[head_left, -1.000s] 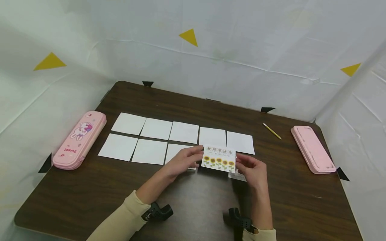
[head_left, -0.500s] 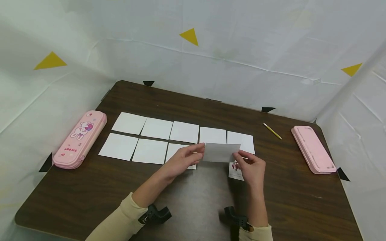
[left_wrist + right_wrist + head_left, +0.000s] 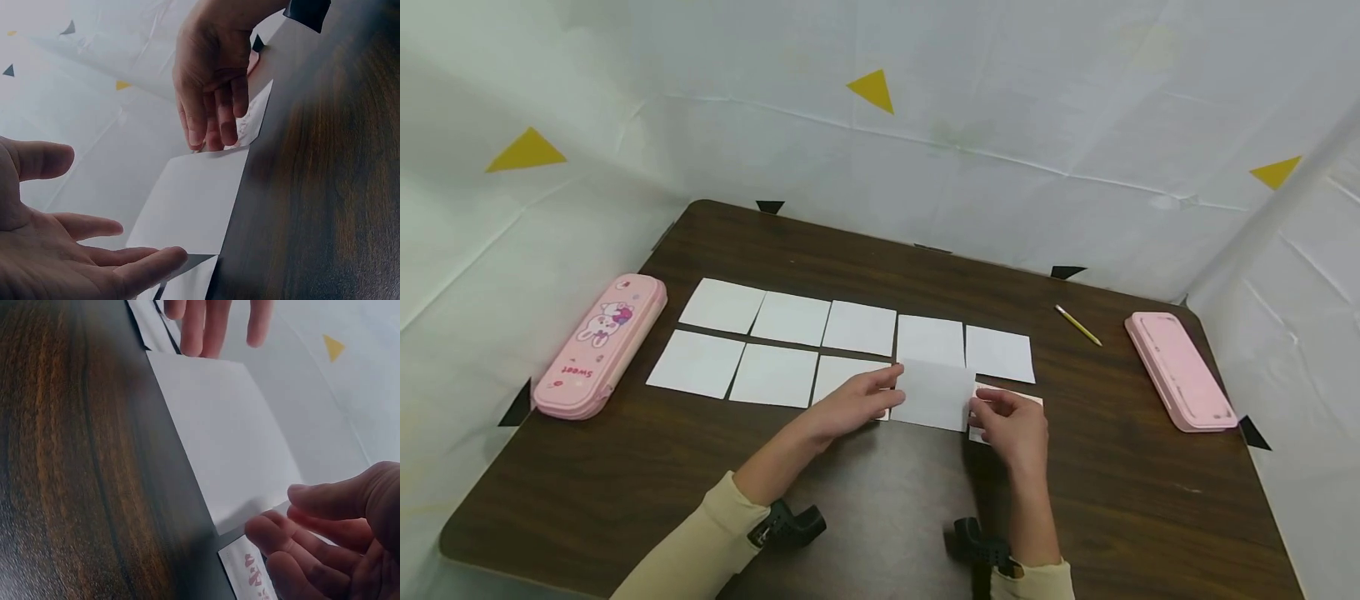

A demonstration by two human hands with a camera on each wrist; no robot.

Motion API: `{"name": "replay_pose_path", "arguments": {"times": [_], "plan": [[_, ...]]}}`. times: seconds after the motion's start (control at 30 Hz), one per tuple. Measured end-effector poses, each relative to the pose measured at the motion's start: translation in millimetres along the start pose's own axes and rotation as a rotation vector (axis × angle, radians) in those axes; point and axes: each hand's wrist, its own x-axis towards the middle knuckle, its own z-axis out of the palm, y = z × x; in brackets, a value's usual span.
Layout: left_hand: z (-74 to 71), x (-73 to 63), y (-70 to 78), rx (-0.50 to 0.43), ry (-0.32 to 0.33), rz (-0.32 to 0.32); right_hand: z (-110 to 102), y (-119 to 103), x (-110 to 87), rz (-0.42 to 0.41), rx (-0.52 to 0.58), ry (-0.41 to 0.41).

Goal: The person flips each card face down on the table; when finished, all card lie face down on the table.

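A card (image 3: 934, 396), its blank white side up, is slightly above the table between both hands. My right hand (image 3: 1017, 427) pinches its right edge between thumb and fingertips, as the right wrist view shows. My left hand (image 3: 853, 404) is at the card's left edge with fingers extended; in the left wrist view the left fingers (image 3: 150, 265) lie close to that edge, but contact is hard to judge. Partly covered by my right hand is another card (image 3: 1026, 399), whose reddish lettering appears in the right wrist view. Its printed face is mostly hidden.
Several blank white cards (image 3: 790, 319) lie in two rows on the dark wooden table (image 3: 865, 517). A pink pencil case (image 3: 598, 350) with a rabbit picture stands at left, another pink case (image 3: 1180, 371) at right. A yellow pencil (image 3: 1078, 325) lies near the back right.
The held card has turned over from its sunflower print to its blank side and come down nearer the table. My right hand has moved slightly left; my left hand has hardly moved.
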Motion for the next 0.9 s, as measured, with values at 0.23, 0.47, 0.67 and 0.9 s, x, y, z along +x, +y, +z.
{"name": "replay_pose_path", "arguments": {"times": [0.23,0.47,0.67,0.9], "plan": [[-1.8,6.7,-4.6,0.013,-0.022,-0.022,4.6,1.3,1.8,0.008,-0.031,-0.023],[-2.1,9.2,-7.2,0.01,-0.041,-0.034,7.6,2.7,3.1,0.02,-0.039,-0.04],[-2.4,8.4,-9.7,0.008,-0.042,-0.035,7.9,2.7,1.2,0.009,-0.027,-0.044],[-3.4,8.3,-10.3,0.017,-0.045,-0.024,4.2,2.2,0.8,0.007,-0.001,-0.05]]}}
